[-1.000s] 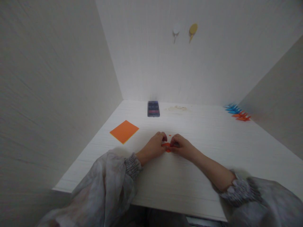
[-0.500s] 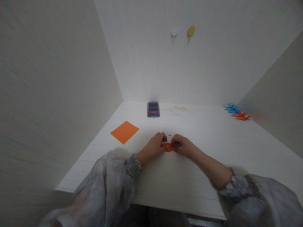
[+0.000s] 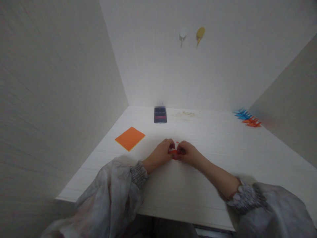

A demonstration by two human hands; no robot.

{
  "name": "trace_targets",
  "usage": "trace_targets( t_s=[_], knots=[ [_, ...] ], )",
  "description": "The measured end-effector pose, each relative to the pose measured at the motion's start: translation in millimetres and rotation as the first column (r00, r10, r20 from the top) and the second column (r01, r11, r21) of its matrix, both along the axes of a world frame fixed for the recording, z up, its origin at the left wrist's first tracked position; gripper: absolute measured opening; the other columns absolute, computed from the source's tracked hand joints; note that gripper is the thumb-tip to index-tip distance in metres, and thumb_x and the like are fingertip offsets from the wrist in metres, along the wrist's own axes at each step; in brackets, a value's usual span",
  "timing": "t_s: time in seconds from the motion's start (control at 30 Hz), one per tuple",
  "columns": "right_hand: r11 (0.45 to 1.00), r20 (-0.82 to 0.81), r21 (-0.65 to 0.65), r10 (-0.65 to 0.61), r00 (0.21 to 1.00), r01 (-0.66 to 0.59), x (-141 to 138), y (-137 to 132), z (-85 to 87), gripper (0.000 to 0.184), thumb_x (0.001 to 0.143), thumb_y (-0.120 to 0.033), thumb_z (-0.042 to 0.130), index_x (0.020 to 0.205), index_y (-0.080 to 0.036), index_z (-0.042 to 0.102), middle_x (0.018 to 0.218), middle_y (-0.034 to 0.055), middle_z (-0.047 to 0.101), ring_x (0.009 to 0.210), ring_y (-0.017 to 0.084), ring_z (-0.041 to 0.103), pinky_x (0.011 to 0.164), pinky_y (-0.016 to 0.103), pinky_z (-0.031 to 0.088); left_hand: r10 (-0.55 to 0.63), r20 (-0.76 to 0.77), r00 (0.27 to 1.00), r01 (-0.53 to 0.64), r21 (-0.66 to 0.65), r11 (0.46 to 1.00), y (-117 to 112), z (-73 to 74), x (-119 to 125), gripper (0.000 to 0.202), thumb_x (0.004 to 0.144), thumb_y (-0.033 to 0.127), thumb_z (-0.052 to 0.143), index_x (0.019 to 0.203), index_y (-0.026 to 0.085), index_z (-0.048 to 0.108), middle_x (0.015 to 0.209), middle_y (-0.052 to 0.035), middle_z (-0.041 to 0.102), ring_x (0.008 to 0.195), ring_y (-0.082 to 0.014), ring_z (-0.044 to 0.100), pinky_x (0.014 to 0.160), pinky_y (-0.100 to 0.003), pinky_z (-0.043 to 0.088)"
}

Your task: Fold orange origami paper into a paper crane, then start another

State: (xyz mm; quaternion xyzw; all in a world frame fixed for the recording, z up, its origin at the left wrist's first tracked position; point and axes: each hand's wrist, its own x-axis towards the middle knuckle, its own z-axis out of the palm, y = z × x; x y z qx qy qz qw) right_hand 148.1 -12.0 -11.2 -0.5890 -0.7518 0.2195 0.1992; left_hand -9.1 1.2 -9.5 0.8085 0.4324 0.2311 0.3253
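Pinching a small folded orange-red paper piece [image 3: 174, 152] from both sides, where an uneven pull could skew it.
Mid-way across the white tabletop [image 3: 160, 195], the left hand's [image 3: 163, 151] thumb and fingers nip the paper's left end; the right hand's [image 3: 190, 153] close on its right end, tips partly hidden. If either side slips, a crease could land crooked or the paper tear. Just beyond lies a tiny orange-red scrap [image 3: 177, 142], which a knuckle could brush away. Farther left lies a flat orange paper square [image 3: 130, 138]; at far right, blue and orange folded paper shapes [image 3: 244, 115] sit crowded, so a bump could jumble them.
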Motion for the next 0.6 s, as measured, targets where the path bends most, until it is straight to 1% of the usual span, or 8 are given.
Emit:
trace_targets(
  t_s=[0.13, 0.4, 0.6],
  knots=[
    [1.000, 0.037, -0.020, 0.005, 0.999, -0.005, -1, 3, 1.0, 0.015, 0.058, -0.028, 0.069, 0.061, -0.018, 0.058, 0.071, 0.0005, 0.053, 0.063, 0.012, 0.048, 0.055, 0.022, 0.035, -0.020, 0.008, 1.000, 0.019, 0.019, 1.000, 0, -0.8, 0, 0.018, 0.067, 0.018, 0.055, 0.083, 0.017, 0.047, 0.068, 0.0033, 0.042, 0.060, -0.0097, 0.040, 0.056, -0.021, 0.033],
    [0.999, 0.004, -0.037, -0.004, 1.000, 0.004, 3, 8, -11.8, 0.017, 0.056, -0.032, 0.070, 0.059, -0.018, 0.059, 0.070, -0.0002, 0.053, 0.062, 0.012, 0.049, 0.054, 0.023, 0.035, -0.063, -0.001, 0.998, 0.063, -0.045, 0.997, 3, -0.6, -2, 0.026, 0.065, 0.014, 0.056, 0.089, 0.016, 0.047, 0.067, 0.0035, 0.042, 0.058, -0.0096, 0.040, 0.054, -0.021, 0.033],
    [0.997, -0.010, -0.072, 0.003, 1.000, -0.004, 5, 8, -9.5, 0.011, 0.055, -0.022, 0.069, 0.059, -0.018, 0.060, 0.071, -0.0004, 0.053, 0.061, 0.011, 0.048, 0.054, 0.023, 0.035, -0.061, -0.006, 0.998, 0.061, -0.069, 0.996, 5, -3.4, -6, 0.029, 0.064, 0.013, 0.055, 0.092, 0.017, 0.047, 0.067, 0.0039, 0.042, 0.058, -0.0092, 0.041, 0.054, -0.021, 0.034]
  ],
)
